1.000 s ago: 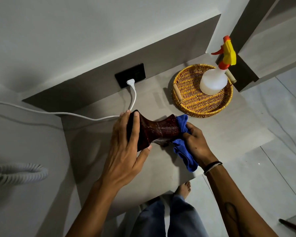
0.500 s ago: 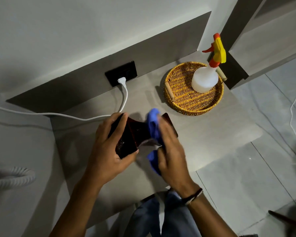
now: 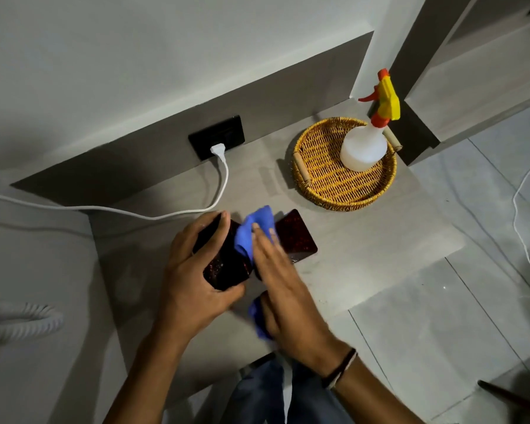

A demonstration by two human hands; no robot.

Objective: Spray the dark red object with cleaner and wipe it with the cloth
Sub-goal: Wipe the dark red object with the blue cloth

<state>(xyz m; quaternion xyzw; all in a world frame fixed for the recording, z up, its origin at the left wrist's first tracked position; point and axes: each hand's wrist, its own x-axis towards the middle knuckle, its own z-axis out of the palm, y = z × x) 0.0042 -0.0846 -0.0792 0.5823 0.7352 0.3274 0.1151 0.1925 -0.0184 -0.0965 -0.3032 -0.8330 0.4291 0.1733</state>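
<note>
The dark red object is a glossy, speckled piece lying on its side on the grey ledge. My left hand grips its left end. My right hand presses the blue cloth over its narrow middle; a fold of cloth also shows under the palm. The object's right end sticks out past the cloth. The spray bottle, white with a yellow and orange trigger head, stands upright in the wicker basket at the back right, away from both hands.
A white plug and cable run from a black wall socket across the ledge to the left. A coiled white cord lies at far left. Tiled floor and my legs are below the ledge. Another thin white cable lies on the floor at right.
My right hand has slid with the cloth from the object's right end over onto its middle. The left hand keeps its hold, and the object has turned flatter.
</note>
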